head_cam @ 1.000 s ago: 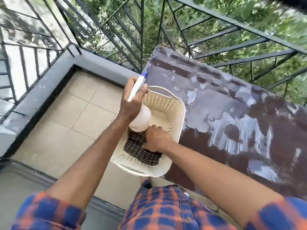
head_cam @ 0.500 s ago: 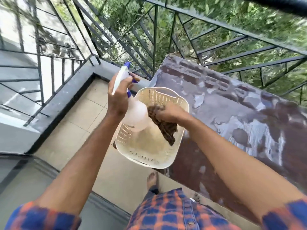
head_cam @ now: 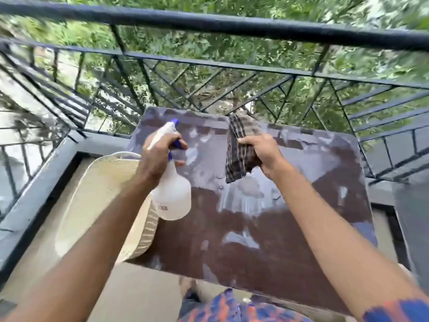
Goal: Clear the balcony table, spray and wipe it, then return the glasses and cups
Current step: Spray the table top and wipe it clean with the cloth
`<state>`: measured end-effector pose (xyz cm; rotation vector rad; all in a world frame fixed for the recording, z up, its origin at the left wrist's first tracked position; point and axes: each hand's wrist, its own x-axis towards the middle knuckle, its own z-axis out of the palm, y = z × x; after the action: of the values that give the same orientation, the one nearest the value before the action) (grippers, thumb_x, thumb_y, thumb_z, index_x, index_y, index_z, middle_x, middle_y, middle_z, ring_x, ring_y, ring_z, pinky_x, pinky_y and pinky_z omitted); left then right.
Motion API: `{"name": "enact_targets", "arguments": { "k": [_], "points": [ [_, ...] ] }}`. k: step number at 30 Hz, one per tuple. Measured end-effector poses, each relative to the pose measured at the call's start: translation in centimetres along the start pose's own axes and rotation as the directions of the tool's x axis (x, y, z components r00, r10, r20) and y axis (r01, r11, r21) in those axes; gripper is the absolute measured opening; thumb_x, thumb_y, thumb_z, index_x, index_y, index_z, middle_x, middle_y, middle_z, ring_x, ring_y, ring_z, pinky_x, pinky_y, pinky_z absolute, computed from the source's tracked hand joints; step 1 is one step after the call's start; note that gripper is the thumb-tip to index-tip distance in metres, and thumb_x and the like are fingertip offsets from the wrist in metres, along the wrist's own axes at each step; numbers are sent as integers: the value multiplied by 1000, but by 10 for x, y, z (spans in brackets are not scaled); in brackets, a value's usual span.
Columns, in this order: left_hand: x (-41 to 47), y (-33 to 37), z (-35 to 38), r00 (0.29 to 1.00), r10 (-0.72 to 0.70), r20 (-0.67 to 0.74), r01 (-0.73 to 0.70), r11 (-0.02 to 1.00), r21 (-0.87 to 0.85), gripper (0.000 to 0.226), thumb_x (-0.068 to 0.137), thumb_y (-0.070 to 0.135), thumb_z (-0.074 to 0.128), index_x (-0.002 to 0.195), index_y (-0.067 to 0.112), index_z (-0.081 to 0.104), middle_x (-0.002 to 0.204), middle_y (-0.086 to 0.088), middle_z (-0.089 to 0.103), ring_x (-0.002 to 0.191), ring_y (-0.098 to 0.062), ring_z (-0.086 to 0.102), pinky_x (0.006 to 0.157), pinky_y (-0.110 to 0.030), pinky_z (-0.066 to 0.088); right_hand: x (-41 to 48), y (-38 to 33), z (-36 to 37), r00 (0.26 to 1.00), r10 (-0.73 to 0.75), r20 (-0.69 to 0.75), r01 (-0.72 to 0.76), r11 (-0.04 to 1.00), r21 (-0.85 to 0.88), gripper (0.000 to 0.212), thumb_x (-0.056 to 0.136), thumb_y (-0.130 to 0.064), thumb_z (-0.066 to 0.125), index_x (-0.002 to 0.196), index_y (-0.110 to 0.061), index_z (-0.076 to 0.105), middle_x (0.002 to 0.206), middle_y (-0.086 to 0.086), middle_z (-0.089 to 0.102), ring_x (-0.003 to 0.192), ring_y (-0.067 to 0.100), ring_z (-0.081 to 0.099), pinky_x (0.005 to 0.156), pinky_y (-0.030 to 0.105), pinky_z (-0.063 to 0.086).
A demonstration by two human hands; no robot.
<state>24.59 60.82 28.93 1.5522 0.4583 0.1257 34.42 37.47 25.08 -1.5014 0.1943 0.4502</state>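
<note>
Basket [head_cam: 97, 201] beside table [head_cam: 278, 240] left edge

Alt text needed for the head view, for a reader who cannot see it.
A person holds a white spray bottle in the left hand and a dark checked cloth in the right hand above a patchy brown balcony table. A cream basket is at the table's left edge; a black railing and green trees lie beyond.

Label [head_cam: 164, 208] on spray bottle [head_cam: 173, 194] unreadable.
</note>
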Motion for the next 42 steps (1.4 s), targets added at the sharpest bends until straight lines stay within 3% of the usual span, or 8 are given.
{"name": "enact_targets", "arguments": {
  "k": [7,11,15,17,20,25,32,42],
  "points": [
    [28,-67,191,944,-327,-41,323,943,-75,27,99,10,50,72,10,54,70,-13,51,61,-24,51,42,-22,46,5,46,-191,944,92,-318,-143,980,-141,18,65,-24,80,77,-16,69,79,5,71,81,27,67,79,42,52],
    [50,-80,254,919,-381,-104,371,923,-103,32,96,10,54,65,13,51,41,3,48,36,-16,46,45,-27,40,6,53,-240,929,106,-354,-152,983,-106,22,64,-23,82,70,-16,62,74,0,66,77,23,63,76,36,47],
    [78,-77,283,906,-396,-148,405,914,35,29,91,19,58,62,12,54,44,-3,50,28,-17,48,40,-23,40,15,63,-263,927,104,-360,-170,973,-159,55,46,-48,75,85,-8,68,82,9,74,84,31,69,77,42,53],
    [92,-74,293,911,-384,-151,400,912,91,28,92,23,58,65,13,57,48,-4,55,31,-15,55,39,-23,43,15,61,-265,925,98,-367,-185,960,-211,34,60,-36,80,76,-10,66,72,5,70,77,29,66,71,39,49],
    [104,-71,306,919,-381,-97,392,908,146,24,86,30,56,73,10,60,55,-7,60,36,-15,59,42,-23,46,19,63,-268,918,92,-387,-206,942,-263,21,70,-24,81,67,-15,63,66,-1,65,76,28,66,72,38,50],
    [98,-75,344,913,-407,-7,404,904,138,34,94,24,56,62,16,50,44,-1,48,32,-14,44,38,-19,38,16,67,-276,926,71,-371,-191,935,-299,14,53,-40,71,66,-35,67,65,-5,66,72,24,65,72,38,51],
    [80,-78,414,870,-439,226,427,898,101,30,99,24,56,71,14,54,53,-2,54,47,-21,54,44,-26,36,-8,64,-303,888,48,-458,-221,917,-332,17,77,-15,78,73,-19,61,83,7,73,82,26,67,69,30,46],
    [44,-86,452,781,-478,401,406,878,255,24,101,21,56,78,12,55,63,-6,54,39,-15,56,47,-27,36,-35,78,-321,842,28,-538,-231,921,-313,13,68,-30,74,73,-26,63,83,1,75,85,26,70,81,41,56]
  ]
}}
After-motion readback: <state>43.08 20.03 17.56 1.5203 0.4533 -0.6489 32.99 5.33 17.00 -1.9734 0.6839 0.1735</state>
